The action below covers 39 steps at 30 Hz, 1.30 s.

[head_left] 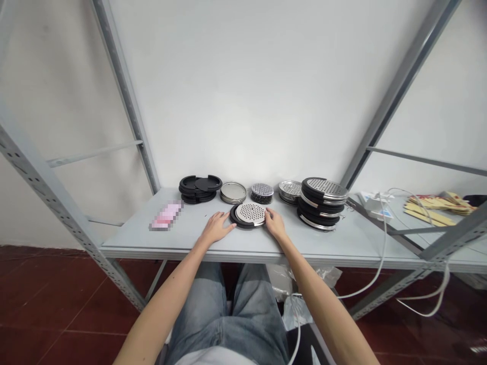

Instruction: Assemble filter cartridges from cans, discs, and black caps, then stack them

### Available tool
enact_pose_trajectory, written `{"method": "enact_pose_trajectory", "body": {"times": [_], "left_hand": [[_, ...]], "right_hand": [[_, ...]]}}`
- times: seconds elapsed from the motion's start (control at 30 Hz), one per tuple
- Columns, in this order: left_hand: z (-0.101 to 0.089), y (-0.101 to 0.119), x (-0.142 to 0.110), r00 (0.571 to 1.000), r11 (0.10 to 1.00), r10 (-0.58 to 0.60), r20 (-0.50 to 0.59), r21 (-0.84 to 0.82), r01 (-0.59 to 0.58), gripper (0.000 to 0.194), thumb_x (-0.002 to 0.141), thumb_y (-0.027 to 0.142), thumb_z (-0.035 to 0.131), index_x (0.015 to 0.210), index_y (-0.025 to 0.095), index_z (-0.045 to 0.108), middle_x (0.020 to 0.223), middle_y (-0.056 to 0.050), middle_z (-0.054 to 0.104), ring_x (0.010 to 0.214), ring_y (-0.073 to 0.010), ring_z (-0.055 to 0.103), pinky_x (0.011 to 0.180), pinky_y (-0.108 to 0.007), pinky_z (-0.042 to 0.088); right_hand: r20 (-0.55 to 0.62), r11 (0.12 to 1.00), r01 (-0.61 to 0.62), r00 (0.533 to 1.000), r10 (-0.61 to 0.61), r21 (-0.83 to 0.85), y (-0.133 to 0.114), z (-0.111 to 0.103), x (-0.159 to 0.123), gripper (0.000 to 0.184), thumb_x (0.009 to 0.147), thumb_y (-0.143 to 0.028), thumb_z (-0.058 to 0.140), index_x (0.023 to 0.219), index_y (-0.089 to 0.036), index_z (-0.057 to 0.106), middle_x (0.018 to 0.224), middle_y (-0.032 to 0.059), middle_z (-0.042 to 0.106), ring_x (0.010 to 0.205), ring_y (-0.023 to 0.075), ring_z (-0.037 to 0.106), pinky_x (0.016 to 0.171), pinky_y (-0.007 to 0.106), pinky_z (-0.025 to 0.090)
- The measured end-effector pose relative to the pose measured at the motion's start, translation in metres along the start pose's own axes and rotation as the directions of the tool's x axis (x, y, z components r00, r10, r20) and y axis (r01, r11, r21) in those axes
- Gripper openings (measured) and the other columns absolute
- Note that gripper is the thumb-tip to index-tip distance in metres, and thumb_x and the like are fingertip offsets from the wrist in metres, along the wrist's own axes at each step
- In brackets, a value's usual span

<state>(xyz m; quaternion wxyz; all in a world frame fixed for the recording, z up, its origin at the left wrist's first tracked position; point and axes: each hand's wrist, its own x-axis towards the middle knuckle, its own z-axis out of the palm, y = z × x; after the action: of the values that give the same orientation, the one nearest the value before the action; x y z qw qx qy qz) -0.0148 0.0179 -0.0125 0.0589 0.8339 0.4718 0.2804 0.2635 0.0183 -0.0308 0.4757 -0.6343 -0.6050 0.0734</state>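
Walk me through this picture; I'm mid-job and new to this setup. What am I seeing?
No machine here: these are a person's bare hands, seen from a camera worn on their head, looking forward and down. On the grey table lies a perforated metal disc with a black rim partly around it. The right hand touches its right edge; a firm grip is hard to confirm. The left hand rests open beside it. Behind, left to right: black pieces, then metal piles; a tall stack stands right.

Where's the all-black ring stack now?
Head view: the all-black ring stack sits at the rear left of the table, just left of the plain metal discs.
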Motion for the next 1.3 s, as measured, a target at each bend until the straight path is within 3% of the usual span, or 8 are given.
{"method": "enact_pose_trajectory", "body": {"times": [0.2, 0.47, 0.67, 0.8, 1.0, 1.3], "left_hand": [[0.0, -0.003, 0.001, 1.0, 1.0, -0.012, -0.008, -0.006, 0.012, 0.056, 0.087, 0.055, 0.054, 0.131, 0.02, 0.059, 0.134, -0.014, 0.057, 0.128, -0.0315, 0.048, 0.108, -0.045, 0.038], [-0.009, -0.003, 0.001, 0.998, 0.999, -0.027, 0.056, -0.023, 0.028, 0.056, 0.089, 0.051, 0.054, 0.133, 0.016, 0.058, 0.136, -0.017, 0.056, 0.127, -0.0297, 0.05, 0.108, -0.041, 0.038], [-0.01, 0.0, 0.0, 0.999, 1.0, 0.008, 0.04, -0.016, -0.007, 0.055, 0.088, 0.051, 0.057, 0.132, 0.018, 0.059, 0.132, -0.016, 0.058, 0.124, -0.0303, 0.053, 0.105, -0.042, 0.04], [-0.009, 0.002, -0.001, 1.0, 0.999, 0.024, -0.004, -0.042, -0.024, 0.054, 0.085, 0.052, 0.06, 0.129, 0.019, 0.061, 0.127, -0.013, 0.062, 0.12, -0.0291, 0.056, 0.104, -0.04, 0.042], [-0.01, 0.004, -0.001, 0.999, 0.995, 0.018, -0.043, -0.1, -0.022, 0.051, 0.085, 0.05, 0.061, 0.127, 0.02, 0.062, 0.123, -0.01, 0.065, 0.117, -0.0267, 0.058, 0.103, -0.038, 0.043], [-0.013, -0.001, 0.001, 1.0, 0.988, -0.016, 0.026, -0.154, 0.02, 0.054, 0.084, 0.051, 0.062, 0.128, 0.02, 0.062, 0.129, -0.011, 0.062, 0.121, -0.0281, 0.055, 0.105, -0.039, 0.041]], "right_hand": [[0.001, 0.994, -0.062, 0.998, 0.063, 0.088, -0.004, -0.003, -0.001, 0.043, 0.088, -0.045, 0.048, 0.109, -0.015, 0.072, 0.112, 0.0141, 0.071, 0.112, 0.0297, 0.063, 0.102, 0.047, 0.045], [0.055, 0.989, -0.041, 0.998, 0.034, 0.14, -0.013, -0.012, -0.005, 0.039, 0.085, -0.044, 0.052, 0.097, -0.015, 0.076, 0.123, 0.0139, 0.066, 0.118, 0.0272, 0.059, 0.107, 0.043, 0.039], [0.01, 0.971, -0.124, 0.992, 0.125, 0.204, -0.019, -0.018, -0.008, 0.038, 0.082, -0.043, 0.048, 0.076, -0.017, 0.075, 0.105, 0.0115, 0.073, 0.105, 0.0267, 0.065, 0.098, 0.038, 0.046], [-0.042, 0.971, -0.171, 0.983, 0.18, 0.167, -0.02, -0.016, -0.008, 0.039, 0.082, -0.041, 0.047, 0.088, -0.015, 0.075, 0.1, 0.012, 0.074, 0.102, 0.0277, 0.065, 0.096, 0.039, 0.047], [0.029, 0.993, -0.085, 0.996, 0.083, 0.086, -0.013, -0.007, -0.004, 0.043, 0.087, -0.04, 0.046, 0.108, -0.013, 0.071, 0.122, 0.0156, 0.066, 0.117, 0.0279, 0.059, 0.104, 0.042, 0.042], [0.094, 0.998, -0.037, 0.995, 0.033, 0.047, -0.015, -0.008, -0.005, 0.041, 0.087, -0.042, 0.05, 0.102, -0.013, 0.074, 0.12, 0.0167, 0.066, 0.114, 0.0281, 0.06, 0.103, 0.042, 0.043]]}}
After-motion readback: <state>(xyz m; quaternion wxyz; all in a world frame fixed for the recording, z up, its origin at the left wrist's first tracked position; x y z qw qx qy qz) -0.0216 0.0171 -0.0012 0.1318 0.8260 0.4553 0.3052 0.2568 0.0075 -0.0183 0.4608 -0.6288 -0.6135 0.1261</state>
